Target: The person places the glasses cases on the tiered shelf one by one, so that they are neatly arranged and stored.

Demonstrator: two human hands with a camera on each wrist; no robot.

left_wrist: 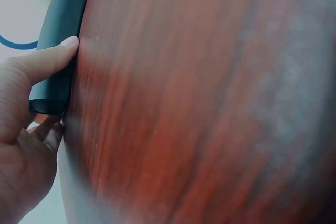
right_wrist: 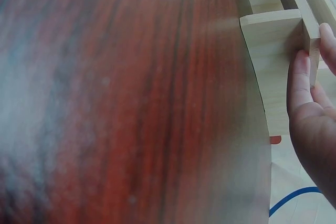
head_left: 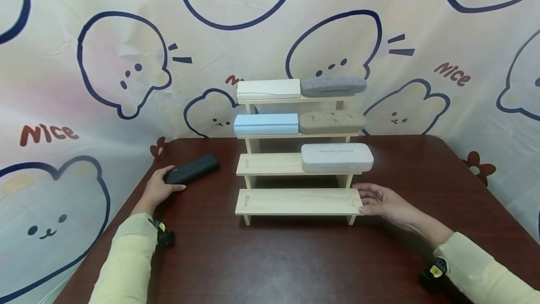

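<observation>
On the left of the table, my left hand (head_left: 158, 188) grips the near end of a black glasses case (head_left: 195, 168). The left wrist view shows the thumb on one long side of the case (left_wrist: 59, 19) and fingers at the other. My right hand (head_left: 381, 204) pinches the right end of the lowest shelf (head_left: 291, 202) of a stepped wooden rack. Thumb and fingers lie on either face of that board (right_wrist: 313, 59) in the right wrist view. The lowest shelf bears nothing.
Above it stand a white-grey case (head_left: 336, 157), a light blue case (head_left: 266, 124), an olive case (head_left: 331, 122), a white case (head_left: 268, 89) and a grey case (head_left: 333, 86). The dark wood table (head_left: 270, 262) meets a printed curtain (head_left: 236, 50) behind.
</observation>
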